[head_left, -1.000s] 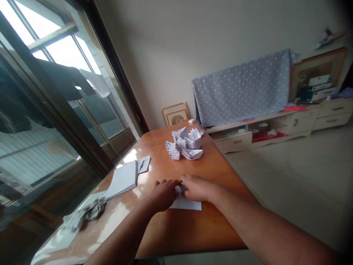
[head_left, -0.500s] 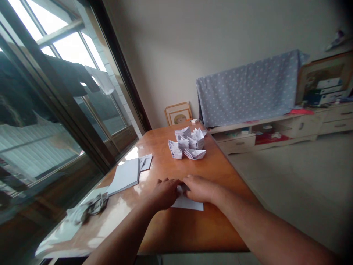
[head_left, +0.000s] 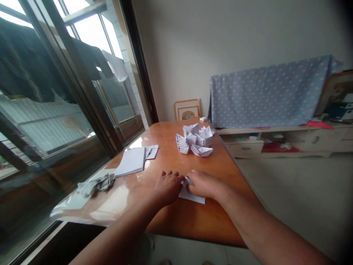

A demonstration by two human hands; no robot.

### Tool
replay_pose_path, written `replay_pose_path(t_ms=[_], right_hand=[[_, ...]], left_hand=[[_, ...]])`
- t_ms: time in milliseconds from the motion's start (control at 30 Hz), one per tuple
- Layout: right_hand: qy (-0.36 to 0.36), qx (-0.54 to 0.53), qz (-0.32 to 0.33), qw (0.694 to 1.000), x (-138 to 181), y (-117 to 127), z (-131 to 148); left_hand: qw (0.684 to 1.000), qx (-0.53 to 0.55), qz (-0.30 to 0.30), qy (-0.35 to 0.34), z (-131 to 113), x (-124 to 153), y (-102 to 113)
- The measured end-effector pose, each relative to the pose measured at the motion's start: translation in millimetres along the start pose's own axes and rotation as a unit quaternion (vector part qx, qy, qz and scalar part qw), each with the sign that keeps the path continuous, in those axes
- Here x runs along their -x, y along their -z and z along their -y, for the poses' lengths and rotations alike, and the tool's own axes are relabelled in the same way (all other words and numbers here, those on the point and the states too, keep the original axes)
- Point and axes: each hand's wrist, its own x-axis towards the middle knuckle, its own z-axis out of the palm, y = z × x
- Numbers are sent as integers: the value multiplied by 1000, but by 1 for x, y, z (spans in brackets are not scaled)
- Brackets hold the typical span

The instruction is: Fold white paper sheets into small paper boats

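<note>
The view turns toward the left – the paper boats point(head_left: 202, 150) and the dotted cloth point(head_left: 264, 95) now appear farther to the right, and the large framed picture point(head_left: 339, 88) is partly cut by the right border. The near edge of the tabletop point(head_left: 171, 162) appears higher than before – more floor point(head_left: 206, 252) shows below it. The left hand's point(head_left: 169, 185) fingers look more spread.

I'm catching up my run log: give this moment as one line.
left hand: touching paper; right hand: touching paper; beyond: paper boats; left: paper stack
</note>
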Motion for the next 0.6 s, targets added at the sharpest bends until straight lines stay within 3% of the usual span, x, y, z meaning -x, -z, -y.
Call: replay_pose_path(t_ms=[600], right_hand=[[-10,5,7,1000,0,-3,-2]], left_hand=[[999,17,-9,45,6,19,-1]])
